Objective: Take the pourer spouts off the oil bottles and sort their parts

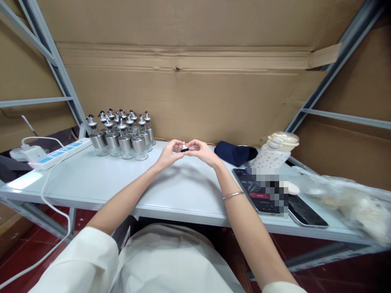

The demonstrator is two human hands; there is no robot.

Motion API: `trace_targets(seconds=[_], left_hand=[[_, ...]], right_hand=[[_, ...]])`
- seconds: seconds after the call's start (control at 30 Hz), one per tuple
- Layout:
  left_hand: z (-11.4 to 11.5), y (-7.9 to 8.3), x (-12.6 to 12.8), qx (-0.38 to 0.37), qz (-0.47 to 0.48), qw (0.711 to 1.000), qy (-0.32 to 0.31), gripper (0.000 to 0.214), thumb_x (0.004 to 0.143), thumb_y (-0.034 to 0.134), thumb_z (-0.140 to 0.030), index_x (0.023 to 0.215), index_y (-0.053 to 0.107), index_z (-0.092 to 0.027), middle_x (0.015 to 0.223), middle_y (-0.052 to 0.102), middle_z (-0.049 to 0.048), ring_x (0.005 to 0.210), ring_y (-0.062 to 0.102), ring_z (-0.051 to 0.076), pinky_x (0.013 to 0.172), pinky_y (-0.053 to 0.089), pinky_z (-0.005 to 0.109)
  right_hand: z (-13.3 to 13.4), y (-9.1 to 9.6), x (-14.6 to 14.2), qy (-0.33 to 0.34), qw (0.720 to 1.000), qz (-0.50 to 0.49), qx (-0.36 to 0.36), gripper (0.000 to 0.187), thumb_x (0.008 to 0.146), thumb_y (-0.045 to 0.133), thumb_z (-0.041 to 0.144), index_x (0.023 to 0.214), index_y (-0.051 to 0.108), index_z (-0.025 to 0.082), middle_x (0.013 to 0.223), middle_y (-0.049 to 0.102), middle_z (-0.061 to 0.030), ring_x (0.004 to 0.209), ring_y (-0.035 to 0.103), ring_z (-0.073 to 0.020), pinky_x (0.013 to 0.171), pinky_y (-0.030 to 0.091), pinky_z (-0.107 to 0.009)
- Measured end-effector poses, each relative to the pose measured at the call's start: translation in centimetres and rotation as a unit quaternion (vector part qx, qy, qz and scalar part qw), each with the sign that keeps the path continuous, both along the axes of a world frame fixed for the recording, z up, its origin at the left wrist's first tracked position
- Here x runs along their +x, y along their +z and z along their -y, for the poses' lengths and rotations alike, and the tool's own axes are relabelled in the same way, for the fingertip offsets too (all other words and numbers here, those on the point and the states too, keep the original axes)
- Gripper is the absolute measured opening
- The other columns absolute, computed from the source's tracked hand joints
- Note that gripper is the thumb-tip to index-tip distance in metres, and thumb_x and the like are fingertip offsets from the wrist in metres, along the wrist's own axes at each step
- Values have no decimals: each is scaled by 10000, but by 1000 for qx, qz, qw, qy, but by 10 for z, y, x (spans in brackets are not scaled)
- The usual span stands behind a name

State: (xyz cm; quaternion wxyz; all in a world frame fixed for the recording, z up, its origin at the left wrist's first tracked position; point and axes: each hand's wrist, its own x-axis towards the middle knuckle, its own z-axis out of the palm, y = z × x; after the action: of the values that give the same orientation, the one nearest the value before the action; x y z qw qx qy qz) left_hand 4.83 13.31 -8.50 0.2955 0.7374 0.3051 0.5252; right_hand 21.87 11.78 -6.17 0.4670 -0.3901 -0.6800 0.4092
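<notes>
Over the middle of the table, my left hand (170, 154) and my right hand (200, 151) meet at a small pourer cap (184, 148), silver above with a black lower rim. The fingers of both hands are closed on it from either side. To the left of my hands stand several glass bottles (125, 142) with steel sleeves, most topped by silver and black pour spouts. One front bottle (139, 145) shows a bare neck with no spout on it.
A white power strip (65, 154) with a plugged-in charger and cable lies at the left. On the right are a navy cap (235, 153), a dotted bottle (271, 156), two phones (307, 211) and clear plastic bags (345, 199). Cardboard (195, 101) walls the back.
</notes>
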Motion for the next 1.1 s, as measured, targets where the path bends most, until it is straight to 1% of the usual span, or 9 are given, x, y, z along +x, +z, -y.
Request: trace_targets(seconds=[0.23,0.37,0.43,0.5,0.57,0.63,0.83,1.0,1.1], left_hand=[[-2,-3,-1,-2,-3,1000,-23,409,625,727,-232,968,512,-177,960,577,51,923,557,170,752,470,281],[-6,-7,-2,-6,-2,999,-44,372,639,713,-223,956,522,-182,1041,555,57,959,555,173,791,482,301],[-7,-8,-3,-5,10,999,-39,312,673,677,-211,946,528,-183,1024,551,47,933,555,156,805,482,300],[-8,-8,-4,-1,19,999,-27,301,679,658,-192,954,537,-185,1024,538,44,935,543,148,801,482,283],[-8,-7,-4,1,22,1000,-20,323,673,643,-163,982,553,-193,1033,515,46,947,526,147,789,485,268],[-7,-7,-4,2,17,1000,-21,347,666,619,-122,1002,580,-201,1012,492,45,956,513,149,792,489,263],[-7,-8,-3,-13,1,1000,-28,330,643,643,-121,963,616,-197,1003,465,50,958,511,158,752,489,247],[-8,-8,-3,-22,-5,1000,-14,274,658,689,-214,908,579,-186,1020,524,56,956,523,169,701,458,238],[-7,-7,-3,-31,11,999,-13,419,643,708,-205,1004,496,-205,955,561,33,930,546,162,684,439,231]], right_hand=[[-3,-2,1,-15,1000,-12,12,232,578,727,263,720,565,178,674,643,14,638,608,-123,708,489,-299],[-9,-5,5,-5,999,-24,31,186,665,677,299,789,604,179,788,687,-29,711,640,-144,752,517,-323],[-18,-8,13,-53,997,16,59,186,762,572,288,908,617,182,909,702,-58,814,657,-161,802,516,-341],[-29,-13,25,-157,977,108,95,257,821,455,217,1033,597,188,1027,689,-75,936,647,-171,867,494,-361],[-40,-22,36,-204,962,153,99,321,795,453,140,1082,593,172,1136,651,-106,1072,595,-203,974,420,-406],[-48,-33,42,-211,954,194,88,380,736,505,88,1090,612,178,1174,636,-108,1147,549,-237,1037,353,-425],[-58,-63,45,-194,934,297,43,342,656,576,46,941,696,193,1065,691,-106,1070,594,-281,970,407,-409],[-57,-61,47,-184,926,327,42,171,616,609,41,669,708,169,803,724,-114,863,655,-267,848,462,-372],[-54,-56,44,-179,931,315,47,150,566,647,39,546,675,185,658,699,-71,730,650,-226,769,473,-331]])
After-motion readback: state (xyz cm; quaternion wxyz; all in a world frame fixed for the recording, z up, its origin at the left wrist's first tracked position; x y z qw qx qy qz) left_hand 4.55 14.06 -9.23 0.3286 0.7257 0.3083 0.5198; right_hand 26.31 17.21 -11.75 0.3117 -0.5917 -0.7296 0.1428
